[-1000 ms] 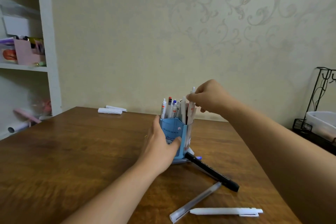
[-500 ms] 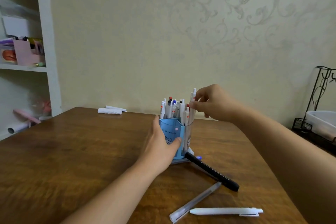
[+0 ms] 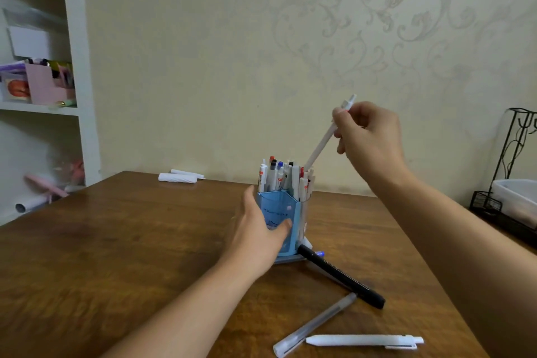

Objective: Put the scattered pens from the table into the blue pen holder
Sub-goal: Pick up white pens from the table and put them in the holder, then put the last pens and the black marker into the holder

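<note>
The blue pen holder (image 3: 276, 212) stands mid-table, packed with several upright pens. My left hand (image 3: 255, 238) wraps its left side, thumb across the front. My right hand (image 3: 366, 136) is raised above and right of the holder, pinching a white pen (image 3: 325, 139) near its clicker end. That pen slants down-left, its tip just at the holder's top among the other pens. On the table lie a black marker (image 3: 343, 279) touching the holder's base, a clear grey pen (image 3: 313, 325) and a white clicker pen (image 3: 363, 340) near the front edge.
Two white rolled items (image 3: 178, 177) lie at the table's far edge. A white shelf unit (image 3: 78, 67) with a pink box stands at left. A black wire rack (image 3: 511, 183) holding a white tub sits at right, past the table's edge.
My right hand has risen up and to the right, lifting the white pen so it now slants with only its tip at the holder's top. My left hand stays on the holder.
</note>
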